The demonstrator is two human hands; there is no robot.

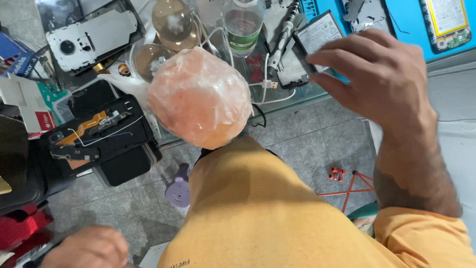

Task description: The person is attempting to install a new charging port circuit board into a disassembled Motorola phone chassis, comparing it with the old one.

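Phone battery (317,35), a flat black rectangle with a white label, lies at the edge of the glass worktop (297,97), and the right hand (382,74) reaches over it with fingers half curled, the fingertips touching or just above its near edge; whether it is gripped cannot be told. It looks light, stiff and smooth, probably best pinched by its long edges and not bent or pierced. The left hand (87,247) sits low at the frame's bottom, loosely closed, apparently holding nothing. Just beside the battery lie a white cable (267,84) and an opened phone frame (292,69). Further left stands a plastic bottle (243,25), then a large pink salt rock (201,97) and a black opened phone (96,134). Below is a grey tiled floor (307,144).
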